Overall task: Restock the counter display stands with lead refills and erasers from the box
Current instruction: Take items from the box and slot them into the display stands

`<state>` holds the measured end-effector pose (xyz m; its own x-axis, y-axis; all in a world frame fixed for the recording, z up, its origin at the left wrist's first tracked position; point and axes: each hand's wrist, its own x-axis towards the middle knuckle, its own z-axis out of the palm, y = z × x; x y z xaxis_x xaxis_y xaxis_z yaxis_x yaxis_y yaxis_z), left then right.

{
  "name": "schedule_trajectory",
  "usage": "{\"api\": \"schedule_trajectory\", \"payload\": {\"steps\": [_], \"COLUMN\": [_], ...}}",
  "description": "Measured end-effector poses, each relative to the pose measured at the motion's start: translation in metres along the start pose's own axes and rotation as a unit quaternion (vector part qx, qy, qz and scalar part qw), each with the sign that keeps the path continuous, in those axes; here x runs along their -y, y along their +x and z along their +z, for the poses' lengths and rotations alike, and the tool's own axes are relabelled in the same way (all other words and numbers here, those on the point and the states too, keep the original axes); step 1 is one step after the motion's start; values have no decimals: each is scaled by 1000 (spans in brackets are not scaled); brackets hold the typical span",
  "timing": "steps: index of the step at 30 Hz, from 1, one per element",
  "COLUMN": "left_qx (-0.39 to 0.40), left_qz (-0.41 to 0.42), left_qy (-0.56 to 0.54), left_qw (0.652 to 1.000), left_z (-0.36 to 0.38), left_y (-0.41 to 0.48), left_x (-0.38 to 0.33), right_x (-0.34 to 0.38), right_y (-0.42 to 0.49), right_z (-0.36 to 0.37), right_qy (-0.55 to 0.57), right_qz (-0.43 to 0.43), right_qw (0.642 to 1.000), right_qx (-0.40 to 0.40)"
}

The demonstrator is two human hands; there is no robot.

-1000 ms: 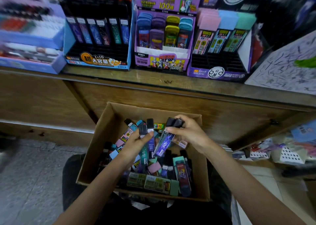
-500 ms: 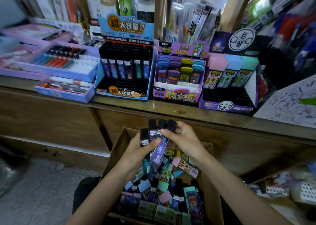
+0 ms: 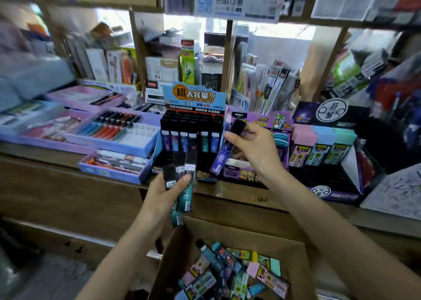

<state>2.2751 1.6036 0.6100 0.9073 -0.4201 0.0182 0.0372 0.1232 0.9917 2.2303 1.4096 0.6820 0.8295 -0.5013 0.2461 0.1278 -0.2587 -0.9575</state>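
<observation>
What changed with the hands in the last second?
Both hands lifted from the box to the counter. The right hand drew one purple refill away from the bundle, toward the blue stand; the left hand still grips the rest. Box and stand stayed put.

Wooden counter [image 3: 68, 197]; wooden shelf frame [image 3: 136, 53] above; daylight through window [image 3: 186, 26] behind; grey floor [image 3: 45, 281] lower left.
</observation>
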Motion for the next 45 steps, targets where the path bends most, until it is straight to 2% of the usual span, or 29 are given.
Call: {"api": "schedule_trajectory", "payload": {"steps": [3, 5, 8, 12, 22, 27, 30, 34, 36, 45], "left_qx": [-18, -27, -37, -36, -32, -27, -20, -14, -11, -9], "left_qz": [18, 29, 24, 13, 18, 24, 30, 29, 26, 38], "left_qy": [11, 27, 34, 21, 4, 0, -2, -8, -8, -5], "left_qw": [1000, 999, 998, 999, 999, 999, 999, 999, 1000, 999], "left_z": [-16, -24, -32, -36, -39, -36, -35, -34, -33, -34], "left_y": [7, 9, 11, 10, 18, 22, 22, 23, 22, 23], "left_x": [-10, -13, -14, -12, -6, -4, -4, -5, -5, -5], "right_x": [10, 12, 8, -2, -5, 4, 5, -2, -2, 2], "right_y": [30, 45, 58, 66, 86, 93, 91, 90, 92, 94], "right_z": [11, 17, 27, 41, 51, 50, 47, 46, 46, 44], "right_qy": [-25, -86, -258, -380, -313, -312, -325, -408, -412, -410], "right_qz": [-13, -49, -131, -152, -34, 6, -9, -95, -120, -142], "right_qw": [1000, 995, 956, 910, 939, 931, 928, 900, 897, 892], "right_qx": [10, 29, 49, 62, 137, 190, 182, 125, 108, 129]}}
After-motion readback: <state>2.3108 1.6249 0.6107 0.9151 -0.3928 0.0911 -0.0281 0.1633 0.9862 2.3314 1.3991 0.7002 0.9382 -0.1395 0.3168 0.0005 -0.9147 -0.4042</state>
